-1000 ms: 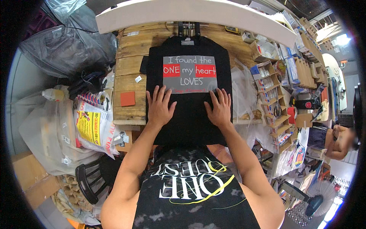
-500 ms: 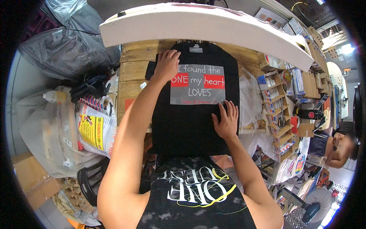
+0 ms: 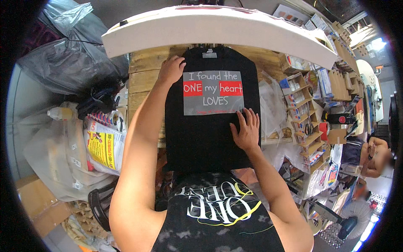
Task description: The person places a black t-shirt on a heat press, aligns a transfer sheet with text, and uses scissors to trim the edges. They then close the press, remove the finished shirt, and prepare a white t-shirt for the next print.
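Black shirt (image 3: 210, 136) laid flat, collar at the far end
Grey panel (image 3: 213, 93) on its upper half — white lettering, two red blocks (image 3: 193, 88) — body smooth across the wooden table's (image 3: 140, 80) near edge.

A workshop: a printed black shirt (image 3: 212, 140) lies flat over a rough wooden surface (image 3: 142, 82), cardboard bins (image 3: 311, 145) line the right, 1 big grey bag (image 3: 84, 56) bulges left; the rim seems to show a fan (image 3: 354, 218).

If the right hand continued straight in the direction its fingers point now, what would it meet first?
Probably the grey printed panel on the black shirt: its lower right corner lies at the fingers. Depth is unclear, so the right hand might pass just above it.
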A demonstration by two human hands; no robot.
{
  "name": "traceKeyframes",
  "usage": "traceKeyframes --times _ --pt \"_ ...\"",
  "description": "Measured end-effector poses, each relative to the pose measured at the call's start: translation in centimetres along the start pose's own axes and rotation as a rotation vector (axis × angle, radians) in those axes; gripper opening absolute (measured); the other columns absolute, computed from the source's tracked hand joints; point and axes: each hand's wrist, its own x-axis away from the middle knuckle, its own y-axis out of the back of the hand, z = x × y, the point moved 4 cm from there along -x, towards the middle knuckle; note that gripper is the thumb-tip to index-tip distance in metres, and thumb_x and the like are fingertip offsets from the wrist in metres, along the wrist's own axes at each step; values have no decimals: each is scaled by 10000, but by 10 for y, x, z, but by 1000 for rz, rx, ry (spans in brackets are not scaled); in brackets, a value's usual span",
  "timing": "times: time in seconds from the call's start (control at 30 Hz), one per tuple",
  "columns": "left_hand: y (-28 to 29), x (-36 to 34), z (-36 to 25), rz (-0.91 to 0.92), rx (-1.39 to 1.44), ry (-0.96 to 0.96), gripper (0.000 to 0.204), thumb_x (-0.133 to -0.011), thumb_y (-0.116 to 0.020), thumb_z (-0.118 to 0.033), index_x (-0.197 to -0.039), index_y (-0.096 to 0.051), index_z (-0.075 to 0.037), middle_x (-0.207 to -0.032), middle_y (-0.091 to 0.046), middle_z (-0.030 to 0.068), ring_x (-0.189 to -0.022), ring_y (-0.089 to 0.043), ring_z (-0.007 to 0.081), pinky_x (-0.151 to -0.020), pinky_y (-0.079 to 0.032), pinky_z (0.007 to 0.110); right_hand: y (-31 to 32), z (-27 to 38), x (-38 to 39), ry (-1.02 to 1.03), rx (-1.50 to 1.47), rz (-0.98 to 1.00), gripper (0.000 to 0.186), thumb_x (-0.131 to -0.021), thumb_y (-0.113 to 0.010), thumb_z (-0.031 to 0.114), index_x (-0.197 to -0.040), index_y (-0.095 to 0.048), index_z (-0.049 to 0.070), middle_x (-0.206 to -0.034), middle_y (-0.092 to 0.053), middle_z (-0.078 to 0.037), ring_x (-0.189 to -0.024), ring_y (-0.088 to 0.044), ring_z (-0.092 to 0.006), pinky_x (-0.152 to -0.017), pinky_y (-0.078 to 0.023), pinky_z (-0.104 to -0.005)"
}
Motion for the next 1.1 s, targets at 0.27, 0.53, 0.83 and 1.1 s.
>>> traceKeyframes --times 0.27,0.53,0.83,1.1 --pt "6 -26 3 252 -7 142 301 -864 -717 -318 -1062 -717 -90 -1075 -712 142 -1021 -667 349 -891 -524 470 23 98 40 492 -325 396 598 -801 -759 392 -1313 -588 134 -1435 -464 -181 -1402 -369 -370 -1162 -242 -601" --pt "0 -32 10 247 -24 143 262 -925 -538 -218 -1081 -717 -106 -1085 -718 166 -1046 -673 360 -906 -530 472 -31 158 79 624 -286 473 515 -874 -701 404 -1310 -600 149 -1445 -465 -142 -1405 -380 -339 -1173 -263 -593" --pt "-10 -28 9 170 -30 199 231 -916 -574 -187 -1076 -716 -97 -1069 -715 185 -1014 -670 386 -913 -521 494 -19 157 70 611 -354 405 486 -859 -716 377 -1275 -637 140 -1423 -502 -131 -1392 -403 -331 -1173 -272 -573" --pt "27 105 25 -400 -33 460 255 -935 -602 -184 -1088 -657 13 -968 -683 200 -871 -658 348 -835 -505 441 33 -27 14 -264 -184 -149 316 -824 -713 101 -1123 -651 21 -1176 -618 -202 -1169 -534 -427 -1001 -435 -504"
